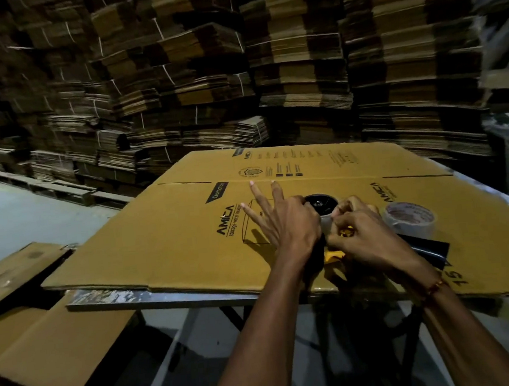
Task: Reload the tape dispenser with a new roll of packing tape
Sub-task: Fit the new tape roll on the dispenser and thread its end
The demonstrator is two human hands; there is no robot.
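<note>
Left hand (284,221) is steadying the black-and-yellow plastic tape dispenser (321,205) on the flattened brown cardboard sheet (164,242) covering the bench, three fingers splayed straight, thumb hidden. Right hand (359,232) is pinching something at the dispenser w/ curled fingers, prob. the tape end. Clear packing tape roll (409,220) is lying just right of it. Can't tell if a roll's mounted; reload looks midway, threading prob. left

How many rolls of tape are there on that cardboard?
2: one loose roll lying at the right, and one roll between the hands on the dispenser, mostly hidden.
</note>
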